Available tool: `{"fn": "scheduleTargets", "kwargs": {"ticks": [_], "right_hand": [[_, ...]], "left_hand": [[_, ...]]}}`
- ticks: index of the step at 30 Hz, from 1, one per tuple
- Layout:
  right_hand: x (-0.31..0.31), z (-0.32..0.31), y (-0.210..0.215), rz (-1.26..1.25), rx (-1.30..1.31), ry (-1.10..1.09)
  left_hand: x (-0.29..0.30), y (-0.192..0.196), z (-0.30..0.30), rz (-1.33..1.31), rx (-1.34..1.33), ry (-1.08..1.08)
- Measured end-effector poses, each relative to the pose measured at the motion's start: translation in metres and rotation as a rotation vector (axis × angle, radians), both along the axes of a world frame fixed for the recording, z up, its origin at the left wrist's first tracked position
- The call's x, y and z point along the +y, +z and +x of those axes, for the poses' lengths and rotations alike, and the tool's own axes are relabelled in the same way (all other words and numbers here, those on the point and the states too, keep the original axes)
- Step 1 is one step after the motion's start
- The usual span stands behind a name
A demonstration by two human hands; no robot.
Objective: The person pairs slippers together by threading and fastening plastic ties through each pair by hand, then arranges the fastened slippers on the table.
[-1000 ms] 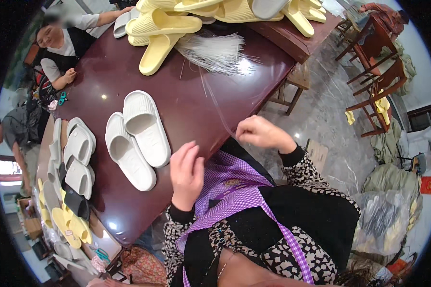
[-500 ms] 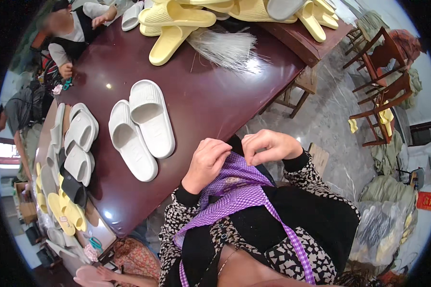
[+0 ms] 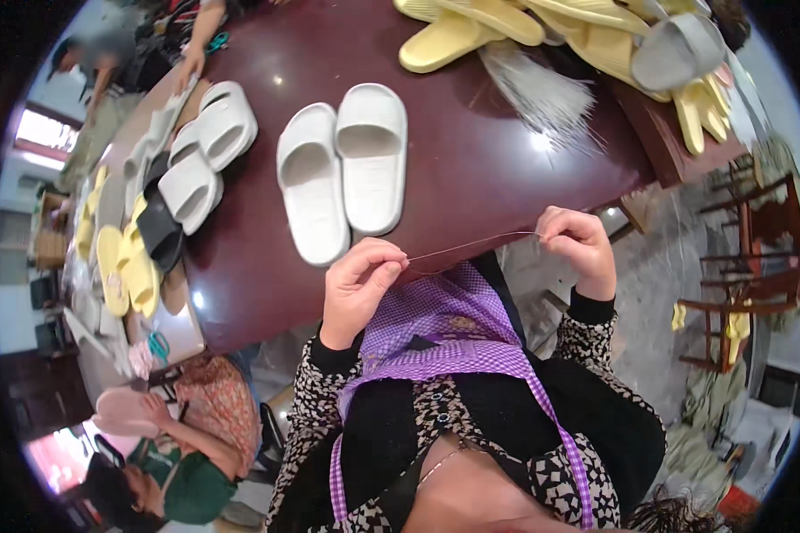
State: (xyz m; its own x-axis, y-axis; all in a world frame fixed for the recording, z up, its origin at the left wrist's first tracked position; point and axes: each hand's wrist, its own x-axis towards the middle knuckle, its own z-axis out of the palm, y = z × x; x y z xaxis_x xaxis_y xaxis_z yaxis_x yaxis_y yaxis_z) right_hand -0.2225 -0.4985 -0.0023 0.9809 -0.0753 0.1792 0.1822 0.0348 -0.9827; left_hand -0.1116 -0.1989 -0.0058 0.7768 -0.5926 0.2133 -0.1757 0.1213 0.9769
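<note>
A thin, pale strand (image 3: 473, 242) runs slightly bowed between my hands, in front of the table's near edge. My left hand (image 3: 357, 289) pinches one end between thumb and fingertips. Higher up on the right, my right hand (image 3: 580, 243) pinches the other end. Just beyond my left hand lies a pair of light grey slide sandals (image 3: 372, 169), side by side with soles down. Farther off, a loose bundle of whitish strands (image 3: 542, 98) is spread on the dark red table (image 3: 458, 133).
Yellow slides (image 3: 453, 40) and a grey slide (image 3: 677, 51) are piled at the far right. More slides (image 3: 191, 191) line the table's left side, near teal scissors (image 3: 158, 345). Another person (image 3: 196, 462) sits at lower left. Wooden chairs (image 3: 756, 240) stand at right.
My hands have drawn apart, the right one moving out to the right, and the strand now shows stretched between them. The whole view has turned, shifting the sandals rightward.
</note>
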Motion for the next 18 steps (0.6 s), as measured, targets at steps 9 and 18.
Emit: {"fn": "scheduleTargets", "kwargs": {"ticks": [9,18], "right_hand": [[0.021,0.052,0.040,-0.650,-0.306,-0.159],[0.061,0.079,0.070,-0.935,-0.490,0.056]], "left_hand": [[0.041,0.059,-0.022,0.274,-0.673,0.316],[0.061,0.065,-0.063,0.418,-0.974,0.590]]}}
